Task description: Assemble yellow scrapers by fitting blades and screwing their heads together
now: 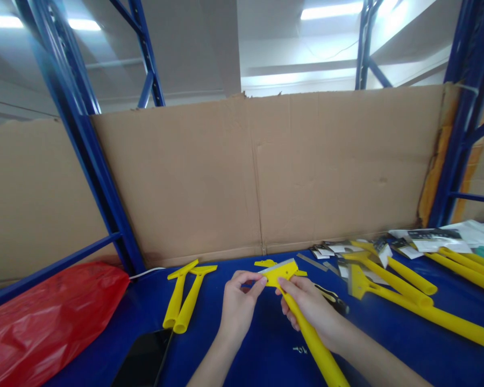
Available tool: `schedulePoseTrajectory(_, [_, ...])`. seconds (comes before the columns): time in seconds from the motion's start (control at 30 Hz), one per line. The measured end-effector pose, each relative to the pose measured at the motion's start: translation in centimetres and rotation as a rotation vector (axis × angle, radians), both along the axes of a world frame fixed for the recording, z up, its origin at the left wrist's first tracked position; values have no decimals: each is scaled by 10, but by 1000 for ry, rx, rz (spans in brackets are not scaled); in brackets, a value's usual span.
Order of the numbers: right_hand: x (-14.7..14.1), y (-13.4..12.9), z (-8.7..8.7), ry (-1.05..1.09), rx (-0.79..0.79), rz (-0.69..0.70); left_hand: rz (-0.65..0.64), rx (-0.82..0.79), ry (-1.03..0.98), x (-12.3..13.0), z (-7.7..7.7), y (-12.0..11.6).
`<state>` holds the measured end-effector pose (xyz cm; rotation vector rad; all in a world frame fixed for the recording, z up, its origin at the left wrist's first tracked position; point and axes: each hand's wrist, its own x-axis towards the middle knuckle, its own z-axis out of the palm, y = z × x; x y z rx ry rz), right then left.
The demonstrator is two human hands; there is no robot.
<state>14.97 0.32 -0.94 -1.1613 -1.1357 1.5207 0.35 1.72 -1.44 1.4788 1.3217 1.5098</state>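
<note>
A yellow long-handled scraper (pixel 312 338) is held tilted in front of me, its wide head up and its handle running down to the lower right. Along the head's top edge lies a thin metal blade (pixel 281 266). My right hand (pixel 308 309) is closed around the neck just below the head, thumb on the head. With thumb and index finger, my left hand (pixel 242 301) pinches the left end of the head by the blade. Behind it, partly hidden, lies a small yellow piece (pixel 265 263). Tiny screws (pixel 300 350) lie on the blue table below.
Left stand two yellow scraper handles (pixel 193 298) beside a black phone (pixel 143 357) and a red plastic bag (pixel 52 322). Right are a screwdriver (pixel 333 298), loose blades (pixel 312 262), several yellow scrapers (pixel 427 314) and packets (pixel 435 236). Cardboard (pixel 193 183) and blue posts (pixel 108 188) close the back.
</note>
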Motion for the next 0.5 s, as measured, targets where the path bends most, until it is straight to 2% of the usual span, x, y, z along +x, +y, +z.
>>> schedulePoseTrajectory(0.33, [-6, -6, -2, -47, 31, 39, -134, -214, -339, 2, 7, -6])
schedulePoseTrajectory(0.5, [-3, -1, -3, -18, 20, 29, -215, -280, -410, -2, 7, -6])
